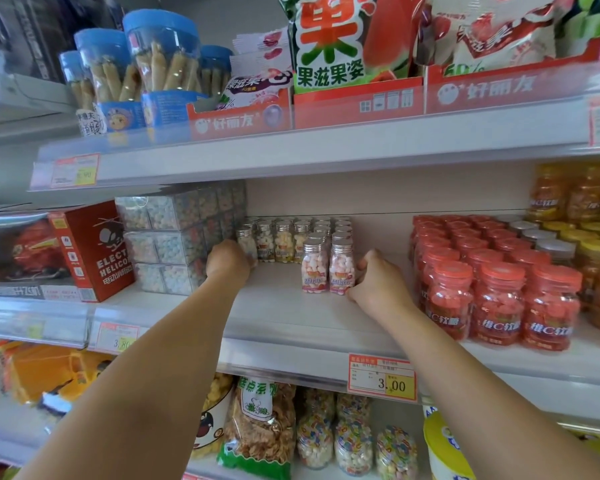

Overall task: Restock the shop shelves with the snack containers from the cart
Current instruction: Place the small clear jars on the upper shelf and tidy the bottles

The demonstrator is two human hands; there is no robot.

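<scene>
On the middle shelf [284, 306] stands a bunch of small candy bottles [284, 240] with silver lids, and two pink bottles [315, 268] stand side by side in front of them, touching each other. The right hand [374, 282] is curled round the side of the right pink bottle [342, 268], near the red jars [496, 299]. The left hand [227, 259] is at the end bottle [247, 244] of the back row, just beside the clear boxes [167, 247], but its fingers are hidden, so it is not clear if it holds that bottle.
</scene>
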